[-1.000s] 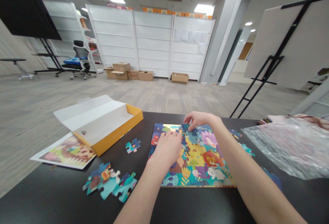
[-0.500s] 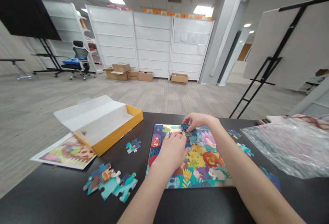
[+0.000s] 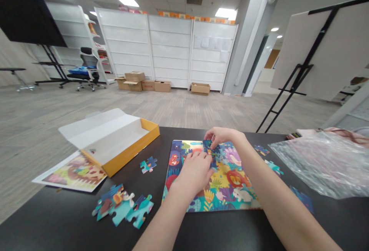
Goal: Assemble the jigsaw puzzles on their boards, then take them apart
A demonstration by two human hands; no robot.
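Black worktop (image 3: pixel 72 224), smooth, carries all parts; grey striped flooring (image 3: pixel 173 108) extends beyond it. Clock positions are taken from the puzzle (image 3: pixel 223 182). Room, left to right: black screen (image 3: pixel 29 18) on a stand and office chair (image 3: pixel 86 66), 10 o'clock; white slatted shelving (image 3: pixel 170 51), 11 o'clock; white board (image 3: pixel 328 51) on a black frame, between 1 and 2.

Worktop, left to right: flat printed sheet (image 3: pixel 82 172), 9 o'clock, partly under an open box (image 3: pixel 134 149) with yellow walls and white interior; interlocking-edged loose pieces (image 3: pixel 123 206), overlapping, 8 o'clock; single loose piece (image 3: pixel 148 164), 9 o'clock. The rectangular, multicoloured puzzle lies flat between both forearms. Left hand (image 3: pixel 197 168): palm down on it, fingers extended, gripping nothing. Right hand (image 3: pixel 220 135): fingers pinch a dark blue piece (image 3: pixel 206 143) at the puzzle's 12 o'clock edge. Crinkled transparent plastic (image 3: pixel 319 166), 3 o'clock.
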